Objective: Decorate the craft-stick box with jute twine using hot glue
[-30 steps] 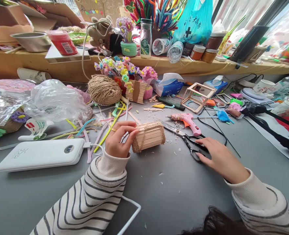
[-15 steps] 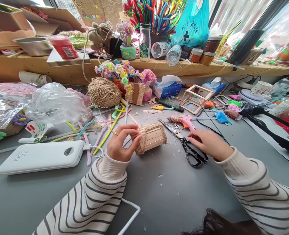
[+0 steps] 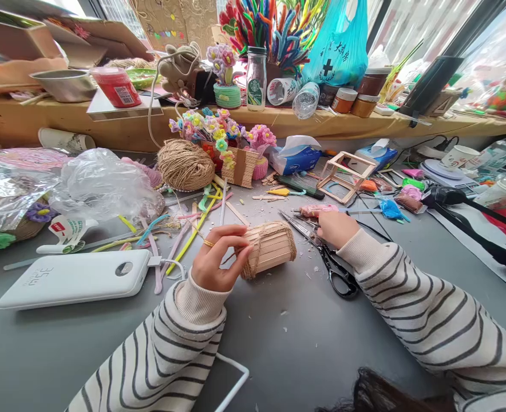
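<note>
Two hands (image 3: 212, 260) (image 3: 338, 227), one stick barrel (image 3: 272, 247)

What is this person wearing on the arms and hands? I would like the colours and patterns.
The left sleeve and right sleeve are cream knit with thin dark wavy stripes, and they end in plain ribbed cuffs. The left hand has a thin gold ring on one finger. The right hand shows no ring or glove.

Bright window daylight behind, edges bowed, far clutter perhaps blurred
</note>
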`<state>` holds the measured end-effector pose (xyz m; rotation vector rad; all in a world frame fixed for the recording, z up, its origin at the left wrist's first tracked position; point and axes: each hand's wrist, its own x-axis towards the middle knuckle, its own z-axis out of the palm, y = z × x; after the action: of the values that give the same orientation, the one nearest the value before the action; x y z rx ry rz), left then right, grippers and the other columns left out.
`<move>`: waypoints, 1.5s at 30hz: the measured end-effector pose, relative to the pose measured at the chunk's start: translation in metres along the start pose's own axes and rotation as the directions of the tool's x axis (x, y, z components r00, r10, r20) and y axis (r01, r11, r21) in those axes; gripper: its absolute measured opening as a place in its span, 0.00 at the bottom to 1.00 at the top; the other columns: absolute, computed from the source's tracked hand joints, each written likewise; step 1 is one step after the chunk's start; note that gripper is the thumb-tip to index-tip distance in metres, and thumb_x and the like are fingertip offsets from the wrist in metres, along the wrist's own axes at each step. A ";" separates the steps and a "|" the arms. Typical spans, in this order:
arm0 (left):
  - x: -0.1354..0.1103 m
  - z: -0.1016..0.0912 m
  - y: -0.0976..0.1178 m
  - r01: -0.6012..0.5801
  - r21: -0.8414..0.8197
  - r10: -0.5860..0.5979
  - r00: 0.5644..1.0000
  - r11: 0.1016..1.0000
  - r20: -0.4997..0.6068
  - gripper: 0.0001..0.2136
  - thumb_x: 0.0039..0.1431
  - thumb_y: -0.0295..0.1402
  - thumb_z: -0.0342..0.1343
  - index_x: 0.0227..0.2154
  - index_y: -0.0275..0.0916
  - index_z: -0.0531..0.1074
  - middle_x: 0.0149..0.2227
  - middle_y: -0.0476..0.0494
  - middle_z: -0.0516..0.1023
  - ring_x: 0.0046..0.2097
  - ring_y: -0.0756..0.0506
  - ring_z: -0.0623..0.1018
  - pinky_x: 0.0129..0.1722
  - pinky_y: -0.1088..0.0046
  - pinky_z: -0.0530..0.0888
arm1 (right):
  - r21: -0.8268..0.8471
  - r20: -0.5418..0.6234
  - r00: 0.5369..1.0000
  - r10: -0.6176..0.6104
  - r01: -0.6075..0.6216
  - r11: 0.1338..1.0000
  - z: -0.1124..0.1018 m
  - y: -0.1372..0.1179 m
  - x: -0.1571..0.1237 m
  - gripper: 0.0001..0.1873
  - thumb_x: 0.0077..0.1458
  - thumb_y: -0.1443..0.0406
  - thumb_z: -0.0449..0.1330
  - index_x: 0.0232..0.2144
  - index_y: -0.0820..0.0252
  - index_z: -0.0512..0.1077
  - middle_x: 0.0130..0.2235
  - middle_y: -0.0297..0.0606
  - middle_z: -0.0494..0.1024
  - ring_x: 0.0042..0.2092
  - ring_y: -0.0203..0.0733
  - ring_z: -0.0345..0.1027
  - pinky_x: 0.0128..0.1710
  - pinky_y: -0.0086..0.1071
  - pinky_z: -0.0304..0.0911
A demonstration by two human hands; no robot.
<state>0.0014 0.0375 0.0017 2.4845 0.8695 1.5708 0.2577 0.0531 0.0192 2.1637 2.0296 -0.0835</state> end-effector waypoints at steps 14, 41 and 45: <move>-0.002 0.001 0.001 0.018 -0.011 -0.018 1.000 1.000 -0.005 0.07 0.50 0.22 0.56 0.32 0.36 0.68 0.39 0.42 0.73 0.41 0.49 0.74 0.42 0.72 0.74 | 0.094 0.051 0.979 -0.200 0.194 0.976 -0.016 0.013 -0.008 0.06 0.41 0.70 0.54 0.20 0.61 0.72 0.28 0.39 0.75 0.31 0.40 0.68 0.28 0.29 0.58; -0.003 -0.002 0.008 0.081 0.017 -0.081 0.996 0.997 0.025 0.05 0.53 0.22 0.53 0.33 0.37 0.67 0.40 0.42 0.73 0.42 0.49 0.74 0.41 0.72 0.74 | 0.941 0.062 0.713 -0.698 -0.275 -0.198 0.025 -0.056 -0.077 0.25 0.42 0.46 0.60 0.20 0.64 0.63 0.12 0.25 0.62 0.12 0.23 0.45 0.09 0.21 0.39; -0.003 -0.003 0.009 0.076 0.026 -0.077 0.997 0.997 0.030 0.05 0.53 0.22 0.53 0.33 0.37 0.66 0.40 0.42 0.73 0.42 0.49 0.74 0.41 0.71 0.74 | 0.943 0.130 0.775 -0.618 -0.289 -0.164 0.026 -0.056 -0.076 0.19 0.42 0.53 0.63 0.24 0.65 0.67 0.13 0.23 0.61 0.13 0.23 0.49 0.11 0.21 0.40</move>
<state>0.0018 0.0282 0.0035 2.4531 0.9731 1.5034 0.1983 -0.0230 0.0007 1.4578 1.7450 -2.9633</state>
